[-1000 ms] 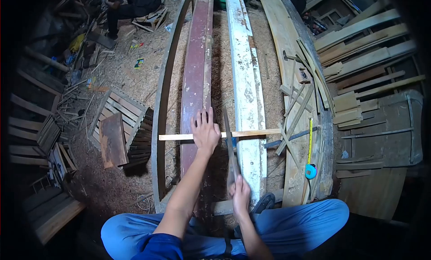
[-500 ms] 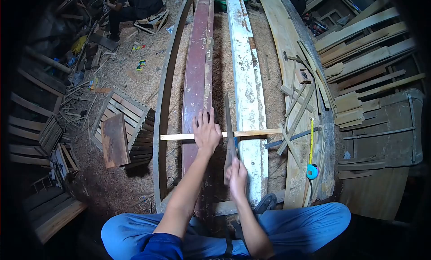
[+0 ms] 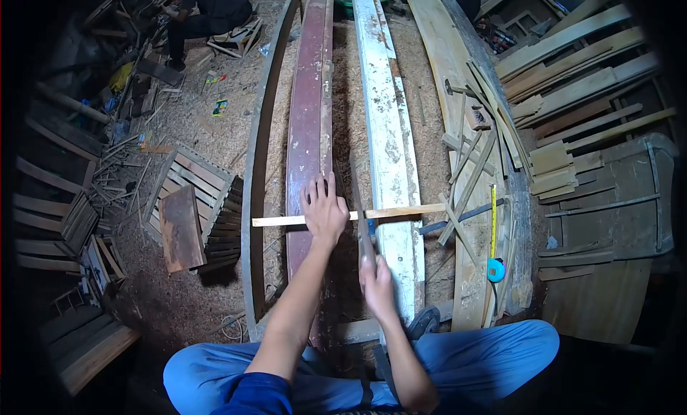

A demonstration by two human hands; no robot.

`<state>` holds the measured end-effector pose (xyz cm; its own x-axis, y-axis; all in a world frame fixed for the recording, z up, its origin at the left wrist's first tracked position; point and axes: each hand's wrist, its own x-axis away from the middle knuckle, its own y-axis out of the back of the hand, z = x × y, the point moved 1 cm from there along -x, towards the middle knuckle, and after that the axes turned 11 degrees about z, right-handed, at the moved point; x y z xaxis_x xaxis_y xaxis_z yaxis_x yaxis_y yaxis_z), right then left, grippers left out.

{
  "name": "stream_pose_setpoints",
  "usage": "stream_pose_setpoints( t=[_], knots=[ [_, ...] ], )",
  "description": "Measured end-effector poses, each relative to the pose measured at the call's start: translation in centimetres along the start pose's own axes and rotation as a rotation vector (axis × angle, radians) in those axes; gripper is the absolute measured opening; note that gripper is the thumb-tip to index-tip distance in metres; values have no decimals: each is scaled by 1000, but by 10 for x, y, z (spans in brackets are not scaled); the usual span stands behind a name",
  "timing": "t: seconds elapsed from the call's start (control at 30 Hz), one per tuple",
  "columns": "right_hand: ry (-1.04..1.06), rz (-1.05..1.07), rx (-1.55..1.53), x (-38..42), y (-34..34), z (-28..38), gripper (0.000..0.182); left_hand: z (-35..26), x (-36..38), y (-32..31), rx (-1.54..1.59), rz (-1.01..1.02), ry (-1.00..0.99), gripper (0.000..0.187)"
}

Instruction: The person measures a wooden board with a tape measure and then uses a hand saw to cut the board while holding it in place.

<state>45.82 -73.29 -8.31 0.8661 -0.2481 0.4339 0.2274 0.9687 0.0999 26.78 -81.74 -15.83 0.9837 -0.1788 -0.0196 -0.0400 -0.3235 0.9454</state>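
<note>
A thin wooden strip (image 3: 411, 211) lies crosswise over a dark red beam (image 3: 306, 114) and a white, paint-flecked beam (image 3: 390, 136). My left hand (image 3: 325, 209) rests flat on the strip over the red beam, fingers stretched out and pointing away from me. To its right, my right hand (image 3: 377, 279) is closed around the handle of a handsaw (image 3: 360, 193). The saw's long narrow blade crosses the strip in the gap between the two beams, its tip pointing away from me. The handle is mostly hidden in my fist.
A yellow tape measure with a blue case (image 3: 495, 269) lies extended on the right-hand planks, near loose strips and a hammer (image 3: 451, 88). A slatted wooden crate (image 3: 182, 161) stands left. Stacked boards (image 3: 572, 64) fill the right side. Another person (image 3: 215, 14) sits at the far left.
My right hand and the saw have shifted slightly, the blade's tip now leaning a little further left. My left hand stays on the strip. The whole view has moved slightly.
</note>
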Motion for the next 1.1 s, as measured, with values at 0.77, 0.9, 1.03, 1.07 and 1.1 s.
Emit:
stream_pose_setpoints(
  t=[0.77,0.9,1.03,1.07,1.1],
  knots=[
    [-91,-6,-119,14,-1,13,39,0,2,-3,-9,2,10,67],
    [-36,1,83,61,2,-10,34,-2,1,-1,-1,32,34,68],
    [-90,-14,-62,60,5,-18,39,-2,1,-2,-4,45,20,69],
    [-89,-20,-68,39,0,-6,39,-2,0,-2,-6,46,12,69],
    [-58,-41,-84,19,-5,5,40,-1,-4,-2,-9,42,12,70]
  ],
)
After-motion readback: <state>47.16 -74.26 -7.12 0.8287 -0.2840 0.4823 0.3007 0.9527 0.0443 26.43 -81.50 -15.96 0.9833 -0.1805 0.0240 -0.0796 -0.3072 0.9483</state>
